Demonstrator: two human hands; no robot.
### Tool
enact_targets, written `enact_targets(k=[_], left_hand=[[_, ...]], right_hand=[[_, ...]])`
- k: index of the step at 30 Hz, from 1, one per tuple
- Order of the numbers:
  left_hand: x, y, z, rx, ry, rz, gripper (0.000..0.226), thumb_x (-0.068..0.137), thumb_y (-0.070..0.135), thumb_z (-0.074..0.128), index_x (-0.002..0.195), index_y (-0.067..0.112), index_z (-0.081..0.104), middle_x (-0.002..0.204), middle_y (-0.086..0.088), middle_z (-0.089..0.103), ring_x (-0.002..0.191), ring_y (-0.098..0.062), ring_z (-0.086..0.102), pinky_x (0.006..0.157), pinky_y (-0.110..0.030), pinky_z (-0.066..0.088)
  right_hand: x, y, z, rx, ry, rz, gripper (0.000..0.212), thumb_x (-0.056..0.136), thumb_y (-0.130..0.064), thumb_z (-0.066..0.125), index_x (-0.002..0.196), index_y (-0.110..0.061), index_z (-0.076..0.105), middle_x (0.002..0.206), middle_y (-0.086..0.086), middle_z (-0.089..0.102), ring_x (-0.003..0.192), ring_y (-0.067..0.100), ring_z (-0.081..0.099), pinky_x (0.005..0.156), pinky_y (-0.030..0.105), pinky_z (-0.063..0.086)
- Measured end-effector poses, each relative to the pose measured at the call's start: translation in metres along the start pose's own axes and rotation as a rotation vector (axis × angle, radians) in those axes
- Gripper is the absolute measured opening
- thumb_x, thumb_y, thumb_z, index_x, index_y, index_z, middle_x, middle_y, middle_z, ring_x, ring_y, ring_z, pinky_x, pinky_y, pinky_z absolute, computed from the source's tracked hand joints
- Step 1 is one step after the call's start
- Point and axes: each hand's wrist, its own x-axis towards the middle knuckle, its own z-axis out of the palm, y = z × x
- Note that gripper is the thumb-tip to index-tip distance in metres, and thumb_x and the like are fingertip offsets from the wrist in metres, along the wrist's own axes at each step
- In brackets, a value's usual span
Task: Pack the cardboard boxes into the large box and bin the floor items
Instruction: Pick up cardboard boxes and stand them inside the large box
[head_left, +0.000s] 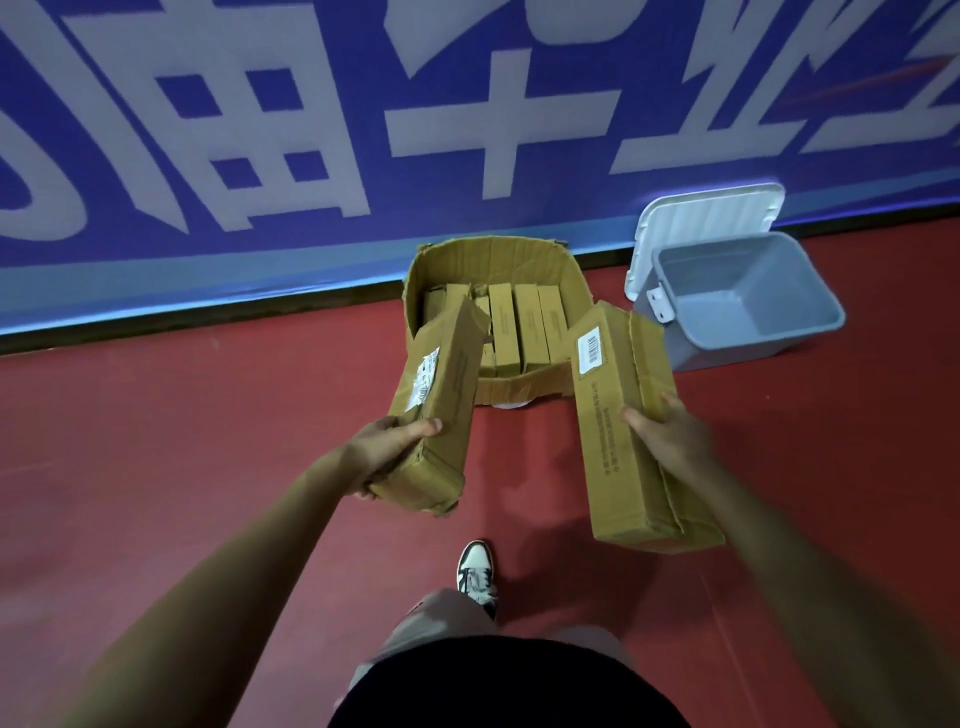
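A large open cardboard box stands on the red floor against the blue wall, with several long narrow cardboard boxes standing side by side inside it. My left hand grips a long cardboard box with a white label, held in the air just in front of the large box's left corner. My right hand grips a second long cardboard box with a barcode sticker, held in front of the large box's right corner; one flap on it hangs loose.
A grey plastic bin with its white lid swung open stands to the right of the large box, near the wall. A blue banner wall runs along the back. My shoe is on the red floor below the hands.
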Motion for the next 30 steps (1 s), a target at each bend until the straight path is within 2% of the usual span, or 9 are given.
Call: enact_targets(k=[2, 5, 10, 14, 17, 19, 24, 27, 30], left_hand=[[0.019, 0.025, -0.008, 0.028, 0.004, 0.008, 0.067, 0.059, 0.072, 0.060, 0.111, 0.029, 0.056, 0.078, -0.002, 0.053, 0.061, -0.020, 0.047, 0.058, -0.023, 0.036], [0.048, 0.061, -0.014, 0.024, 0.016, 0.004, 0.056, 0.068, 0.067, 0.060, 0.110, 0.030, 0.057, 0.071, -0.001, 0.052, 0.055, -0.018, 0.045, 0.056, -0.022, 0.036], [0.101, 0.114, -0.016, -0.004, 0.053, -0.038, 0.043, 0.078, 0.061, 0.059, 0.106, 0.028, 0.057, 0.068, 0.001, 0.053, 0.050, -0.016, 0.047, 0.053, -0.018, 0.035], [0.139, 0.155, -0.016, -0.025, 0.049, -0.093, 0.041, 0.080, 0.060, 0.057, 0.109, 0.032, 0.057, 0.074, 0.000, 0.056, 0.056, -0.017, 0.050, 0.054, -0.019, 0.036], [0.169, 0.185, -0.023, -0.075, 0.043, -0.141, 0.035, 0.082, 0.058, 0.056, 0.110, 0.038, 0.053, 0.090, -0.003, 0.059, 0.071, -0.020, 0.052, 0.062, -0.024, 0.038], [0.191, 0.202, -0.031, -0.138, 0.059, -0.175, 0.040, 0.081, 0.058, 0.056, 0.115, 0.037, 0.052, 0.100, -0.005, 0.060, 0.077, -0.022, 0.053, 0.068, -0.029, 0.041], [0.259, 0.224, -0.058, -0.230, 0.056, -0.214, 0.063, 0.070, 0.065, 0.056, 0.118, 0.025, 0.054, 0.082, -0.002, 0.060, 0.065, -0.019, 0.053, 0.062, -0.024, 0.037], [0.315, 0.228, -0.078, -0.255, 0.044, -0.234, 0.069, 0.066, 0.066, 0.053, 0.120, 0.024, 0.053, 0.088, -0.005, 0.062, 0.072, -0.021, 0.054, 0.064, -0.026, 0.039], [0.372, 0.225, -0.093, -0.273, -0.007, -0.251, 0.079, 0.045, 0.073, 0.052, 0.109, 0.025, 0.056, 0.091, -0.005, 0.061, 0.076, -0.023, 0.054, 0.067, -0.029, 0.039]], right_hand=[[0.025, -0.012, -0.008, -0.005, -0.013, 0.006, 0.072, 0.079, -0.058, 0.060, 0.141, -0.026, 0.039, 0.131, 0.009, 0.056, 0.119, 0.032, 0.054, 0.094, 0.036, 0.043], [0.060, -0.027, -0.017, 0.007, -0.026, -0.020, 0.059, 0.083, -0.049, 0.061, 0.134, -0.022, 0.047, 0.125, 0.004, 0.062, 0.114, 0.029, 0.058, 0.083, 0.027, 0.041], [0.140, -0.055, -0.024, -0.007, -0.102, -0.001, 0.068, 0.079, -0.060, 0.058, 0.136, -0.024, 0.046, 0.122, 0.000, 0.064, 0.108, 0.026, 0.062, 0.074, 0.026, 0.044], [0.204, -0.084, -0.027, 0.018, -0.203, 0.000, 0.052, 0.086, -0.052, 0.057, 0.130, -0.024, 0.052, 0.125, 0.003, 0.062, 0.114, 0.027, 0.057, 0.082, 0.027, 0.038], [0.249, -0.111, -0.027, 0.006, -0.283, 0.021, 0.054, 0.086, -0.054, 0.055, 0.131, -0.026, 0.050, 0.128, 0.003, 0.060, 0.116, 0.028, 0.055, 0.087, 0.031, 0.040], [0.275, -0.131, -0.022, -0.028, -0.328, 0.027, 0.061, 0.083, -0.059, 0.054, 0.135, -0.028, 0.046, 0.130, 0.002, 0.058, 0.118, 0.028, 0.054, 0.094, 0.035, 0.042], [0.338, -0.175, 0.026, -0.067, -0.423, 0.061, 0.074, 0.083, -0.061, 0.053, 0.146, -0.027, 0.032, 0.140, 0.003, 0.050, 0.126, 0.028, 0.048, 0.104, 0.038, 0.039], [0.379, -0.191, 0.072, -0.097, -0.472, 0.104, 0.074, 0.086, -0.059, 0.051, 0.149, -0.027, 0.027, 0.144, 0.005, 0.045, 0.130, 0.029, 0.044, 0.102, 0.035, 0.035], [0.422, -0.199, 0.127, -0.084, -0.445, 0.137, 0.069, 0.087, -0.059, 0.049, 0.146, -0.028, 0.032, 0.144, 0.006, 0.044, 0.130, 0.030, 0.044, 0.099, 0.035, 0.035]])
